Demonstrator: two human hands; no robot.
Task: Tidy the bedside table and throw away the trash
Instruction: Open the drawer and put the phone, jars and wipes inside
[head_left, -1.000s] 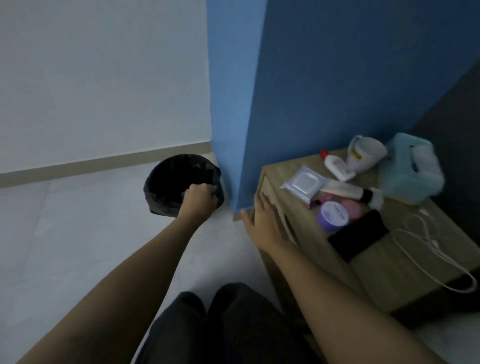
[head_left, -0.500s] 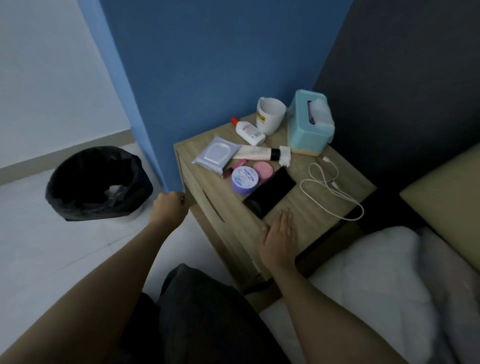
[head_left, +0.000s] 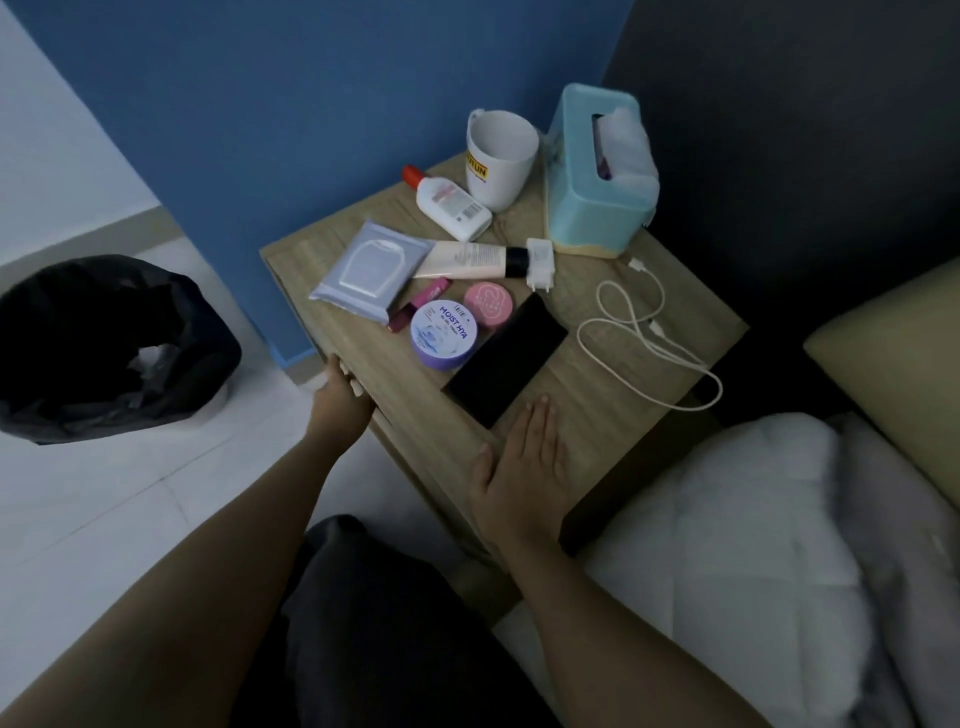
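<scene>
The wooden bedside table (head_left: 613, 415) carries a white mug (head_left: 498, 158), a teal tissue box (head_left: 597, 176), a small lotion bottle (head_left: 449, 202), a wipes pack (head_left: 369, 267), a cream tube (head_left: 467, 260), a white charger plug (head_left: 540, 262), a purple jar (head_left: 444, 333), a pink tin (head_left: 488, 304), a lip balm (head_left: 418, 306), a black phone (head_left: 506, 358) and a white cable (head_left: 644, 332). My left hand (head_left: 340, 400) grips the table's front-left edge. My right hand (head_left: 522, 473) lies flat on the top, just before the phone.
A bin lined with a black bag (head_left: 104, 348) stands on the white floor at the left, with pale scraps inside. A blue wall (head_left: 311, 104) rises behind the table. A bed with a white duvet (head_left: 753, 545) and a beige pillow (head_left: 904, 395) lies at the right.
The view swung from the bin to the table. My left hand left the bin's rim and took the table's edge. My right hand slid from the table's side onto its top.
</scene>
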